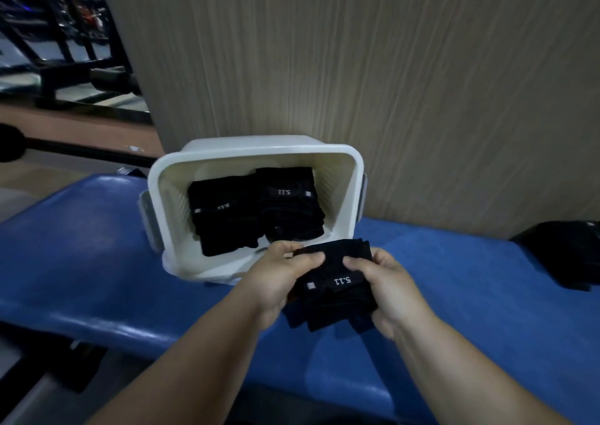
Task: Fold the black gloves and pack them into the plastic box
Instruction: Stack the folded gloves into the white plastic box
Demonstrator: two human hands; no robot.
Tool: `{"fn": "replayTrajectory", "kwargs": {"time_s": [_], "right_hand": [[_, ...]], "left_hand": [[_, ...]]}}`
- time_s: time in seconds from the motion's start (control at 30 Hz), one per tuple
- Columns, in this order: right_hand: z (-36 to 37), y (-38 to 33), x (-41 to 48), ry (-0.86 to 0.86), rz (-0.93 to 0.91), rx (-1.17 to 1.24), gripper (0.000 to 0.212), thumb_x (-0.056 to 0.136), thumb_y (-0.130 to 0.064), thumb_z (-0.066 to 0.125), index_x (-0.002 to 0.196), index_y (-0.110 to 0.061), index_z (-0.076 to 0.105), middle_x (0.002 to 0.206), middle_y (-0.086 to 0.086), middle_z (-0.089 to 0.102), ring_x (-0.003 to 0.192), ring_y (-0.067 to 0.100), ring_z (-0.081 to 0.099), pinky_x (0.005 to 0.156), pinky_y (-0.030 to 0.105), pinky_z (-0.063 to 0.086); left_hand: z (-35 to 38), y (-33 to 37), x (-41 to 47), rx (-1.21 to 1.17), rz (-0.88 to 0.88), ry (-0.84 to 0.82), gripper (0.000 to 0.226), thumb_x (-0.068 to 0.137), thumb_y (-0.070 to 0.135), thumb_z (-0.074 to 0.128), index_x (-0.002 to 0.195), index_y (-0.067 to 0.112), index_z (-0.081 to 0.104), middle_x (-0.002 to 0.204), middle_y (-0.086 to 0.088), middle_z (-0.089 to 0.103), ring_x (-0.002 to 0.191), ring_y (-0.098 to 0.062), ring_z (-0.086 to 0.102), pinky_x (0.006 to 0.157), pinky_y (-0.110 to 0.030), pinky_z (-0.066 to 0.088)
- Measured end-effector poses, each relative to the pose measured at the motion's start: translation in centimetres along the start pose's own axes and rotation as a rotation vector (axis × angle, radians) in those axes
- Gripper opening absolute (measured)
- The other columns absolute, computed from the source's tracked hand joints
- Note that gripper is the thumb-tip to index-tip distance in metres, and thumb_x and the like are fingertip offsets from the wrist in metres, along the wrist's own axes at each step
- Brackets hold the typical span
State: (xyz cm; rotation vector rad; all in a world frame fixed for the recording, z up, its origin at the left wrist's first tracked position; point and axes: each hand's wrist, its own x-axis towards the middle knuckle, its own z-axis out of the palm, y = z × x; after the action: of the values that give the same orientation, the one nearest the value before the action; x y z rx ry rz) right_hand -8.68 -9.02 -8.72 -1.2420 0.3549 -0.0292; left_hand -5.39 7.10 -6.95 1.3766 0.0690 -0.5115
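We see a dim indoor picture. Soft pale glare lies along the front edge of the blue desk [130, 327]. The black gloves [337, 301] show almost no detail. The upper left corner is blurred, and lines bend near the edges.

Plain black on the nearest glove [337, 291], with small white 5.11 lettering and a tiny grey tag. Same black with white print on the packed gloves [256, 213]. Looks creamy off-white on the plastic box [324, 151]. Shiny blue on the bench [97, 246], beige with fine vertical streaks on the wall [389, 67].
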Motion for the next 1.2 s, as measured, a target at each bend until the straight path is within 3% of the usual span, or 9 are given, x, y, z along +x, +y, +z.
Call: {"fn": "replayTrajectory", "kwargs": {"time_s": [0.23,0.43,0.53,0.6,0.67,0.8,0.9,1.07,1.2], "right_hand": [[3.5,0.1,0.1,-0.18,0.016,-0.069,0.035,0.081,-0.033,0.067,0.111,-0.017,0.061,0.103,0.01,0.073,0.094,0.025,0.069,0.082,0.038,0.051],[6.5,-0.9,1.1,-0.151,-0.03,-0.169,0.03,0.088,-0.015,0.066,0.117,-0.012,0.06,0.102,0.014,0.073,0.094,0.032,0.07,0.082,0.048,0.056],[7.7,-1.8,1.4,-0.116,-0.106,-0.175,0.021,0.089,-0.01,0.063,0.11,-0.01,0.064,0.094,0.01,0.074,0.083,0.023,0.071,0.065,0.03,0.055],[8.6,-2.6,1.6,-0.098,-0.138,-0.162,0.017,0.09,-0.007,0.062,0.106,-0.011,0.064,0.091,0.008,0.074,0.077,0.018,0.071,0.059,0.024,0.052],[9.4,-3.4,2.1,-0.083,-0.159,-0.172,0.017,0.09,-0.008,0.062,0.106,-0.012,0.064,0.095,0.009,0.074,0.083,0.02,0.071,0.063,0.026,0.053],[10.8,-4.8,3.2,-0.042,-0.188,-0.197,0.016,0.09,-0.01,0.063,0.106,-0.011,0.062,0.097,0.012,0.072,0.087,0.027,0.069,0.06,0.034,0.055],[11.9,-5.6,4.2,-0.019,-0.192,-0.208,0.016,0.09,-0.012,0.064,0.105,-0.012,0.061,0.097,0.01,0.072,0.089,0.026,0.068,0.07,0.036,0.055],[15.1,-6.1,5.8,-0.002,-0.201,-0.199,0.025,0.089,-0.011,0.064,0.113,-0.01,0.057,0.097,0.01,0.069,0.086,0.025,0.068,0.064,0.033,0.055],[17.8,-5.7,6.8,0.0,-0.175,-0.311,0.031,0.078,-0.021,0.069,0.108,-0.013,0.064,0.099,0.01,0.07,0.093,0.029,0.067,0.086,0.045,0.056]], "left_hand": [[-2.7,1.3,0.2,0.03,0.229,0.183,0.043,0.083,0.012,0.074,0.117,0.02,0.049,0.103,-0.001,0.068,0.087,-0.015,0.07,0.074,-0.033,0.058],[-4.1,1.9,0.4,0.046,0.351,0.306,0.043,0.078,0.019,0.078,0.109,0.03,0.051,0.109,0.0,0.067,0.092,-0.015,0.069,0.08,-0.037,0.058],[-4.6,2.3,0.3,0.119,0.407,0.374,0.04,0.078,0.029,0.077,0.108,0.031,0.051,0.108,0.005,0.066,0.093,-0.013,0.068,0.083,-0.04,0.057],[-4.9,2.7,0.0,0.183,0.471,0.42,0.033,0.085,0.033,0.07,0.111,0.028,0.051,0.107,0.007,0.065,0.094,-0.009,0.065,0.084,-0.032,0.054],[-5.2,3.2,-0.3,0.271,0.524,0.472,0.028,0.092,0.035,0.059,0.117,0.025,0.051,0.11,0.009,0.063,0.099,-0.008,0.061,0.085,-0.025,0.048],[-6.6,3.6,-0.3,0.433,0.593,0.595,0.026,0.098,0.024,0.045,0.123,0.026,0.053,0.116,0.012,0.058,0.109,-0.01,0.055,0.092,-0.029,0.042],[-7.5,3.6,-0.2,0.543,0.568,0.608,0.035,0.097,0.018,0.042,0.13,0.028,0.05,0.128,0.006,0.055,0.113,-0.015,0.053,0.095,-0.039,0.045],[-8.5,3.1,0.2,0.61,0.372,0.52,0.043,0.097,0.019,0.041,0.14,0.026,0.04,0.135,0.0,0.052,0.118,-0.022,0.051,0.099,-0.04,0.043],[-8.5,3.0,0.2,0.63,0.338,0.539,0.041,0.096,0.02,0.043,0.136,0.022,0.039,0.126,-0.006,0.056,0.11,-0.027,0.055,0.095,-0.041,0.045]]}}
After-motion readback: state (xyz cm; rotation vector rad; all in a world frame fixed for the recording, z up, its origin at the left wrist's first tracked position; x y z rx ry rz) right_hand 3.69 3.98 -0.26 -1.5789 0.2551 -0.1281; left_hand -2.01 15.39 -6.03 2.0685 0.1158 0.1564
